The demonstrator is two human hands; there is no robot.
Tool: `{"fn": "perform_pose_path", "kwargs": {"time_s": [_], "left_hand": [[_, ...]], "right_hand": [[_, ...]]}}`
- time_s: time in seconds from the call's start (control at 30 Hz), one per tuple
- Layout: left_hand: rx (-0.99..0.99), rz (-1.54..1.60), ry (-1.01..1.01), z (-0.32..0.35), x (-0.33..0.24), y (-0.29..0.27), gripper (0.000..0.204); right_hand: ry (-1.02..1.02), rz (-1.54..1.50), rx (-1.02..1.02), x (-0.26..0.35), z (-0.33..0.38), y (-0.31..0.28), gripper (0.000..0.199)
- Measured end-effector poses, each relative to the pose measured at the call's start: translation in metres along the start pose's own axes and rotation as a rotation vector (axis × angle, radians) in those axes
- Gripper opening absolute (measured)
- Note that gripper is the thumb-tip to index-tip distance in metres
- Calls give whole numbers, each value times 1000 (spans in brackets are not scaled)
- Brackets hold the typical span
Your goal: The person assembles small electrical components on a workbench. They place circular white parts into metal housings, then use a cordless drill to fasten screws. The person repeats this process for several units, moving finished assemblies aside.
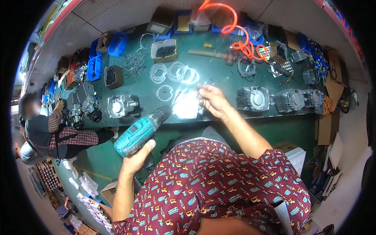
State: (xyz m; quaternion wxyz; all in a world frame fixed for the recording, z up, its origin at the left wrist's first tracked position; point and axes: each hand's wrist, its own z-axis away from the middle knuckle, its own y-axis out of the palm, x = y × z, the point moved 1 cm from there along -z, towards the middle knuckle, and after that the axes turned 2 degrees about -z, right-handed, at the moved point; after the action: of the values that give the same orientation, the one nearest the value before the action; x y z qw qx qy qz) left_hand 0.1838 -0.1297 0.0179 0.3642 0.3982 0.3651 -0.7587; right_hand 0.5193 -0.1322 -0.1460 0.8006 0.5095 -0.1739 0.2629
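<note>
The left hand [135,158] is wrapped around the grip of a teal cordless drill [143,130], whose bit slants up over the front edge of the green bench [219,78] toward a brightly lit metal part [187,105]. That part sits just inside the edge. The right hand [211,100] rests on its far side, fingers curled, pinching something too small to tell. Open bench lies beyond it up to the thin gasket rings [174,72]. A finned cylinder [253,98] stands near on the right, another finned cylinder [122,105] on the left, both close to the edge.
</note>
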Motion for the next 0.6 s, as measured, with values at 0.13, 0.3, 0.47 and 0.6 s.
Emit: {"fn": "perform_pose_path", "kwargs": {"time_s": [0.13, 0.3, 0.47, 0.6], "left_hand": [[41, 41, -38, -4, 2, 2, 39], [23, 82, -41, -1, -1, 2, 36], [80, 151, -65, -3, 6, -12, 32], [132, 209, -107, -1, 14, -30, 35]], "right_hand": [[21, -6, 75, 3, 4, 3, 24], [32, 13, 90, 4, 2, 6, 25], [105, 173, 128, 19, 6, 11, 27], [272, 163, 306, 31, 5, 8, 30]]}}
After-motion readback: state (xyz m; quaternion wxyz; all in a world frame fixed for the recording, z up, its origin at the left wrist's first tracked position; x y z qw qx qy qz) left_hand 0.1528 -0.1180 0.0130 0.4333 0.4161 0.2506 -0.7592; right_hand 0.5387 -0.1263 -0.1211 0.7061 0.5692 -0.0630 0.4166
